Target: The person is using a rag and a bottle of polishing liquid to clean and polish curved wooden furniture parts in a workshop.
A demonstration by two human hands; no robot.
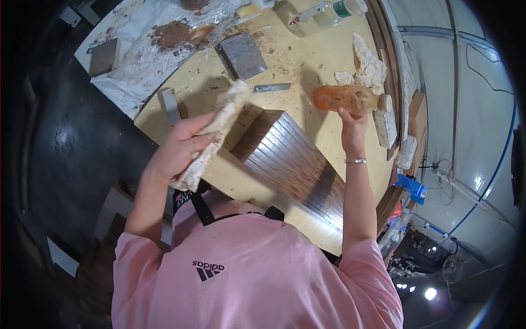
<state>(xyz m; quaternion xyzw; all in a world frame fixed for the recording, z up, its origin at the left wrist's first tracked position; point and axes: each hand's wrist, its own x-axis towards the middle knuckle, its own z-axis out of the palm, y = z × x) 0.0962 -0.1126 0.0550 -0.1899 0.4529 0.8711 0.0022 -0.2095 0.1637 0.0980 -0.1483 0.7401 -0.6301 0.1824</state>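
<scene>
My left hand (178, 148) is closed around a rolled, whitish cloth-like bundle (222, 118) with brown stains, held up at a slant over the near left of the table. On the right, my right hand (355, 129) grips a plastic bottle (342, 98) of orange liquid. The bottle lies sideways in my grasp, its pale cap pointing right. Between my arms rests a long dark-brown wood-grain block (296, 164), its end face toward the left hand. Beyond it, a flat metal blade (272, 87) lies on the pale yellow table (298, 60).
A grey block (245, 56) stands behind the blade. Far left, plastic sheeting (129, 60) carries brown putty-like material (175, 34) and a brown block (104, 57). A clear bottle (329, 15) lies at the back. Crumpled stained sheets (368, 63) and a white block (385, 129) line the right edge.
</scene>
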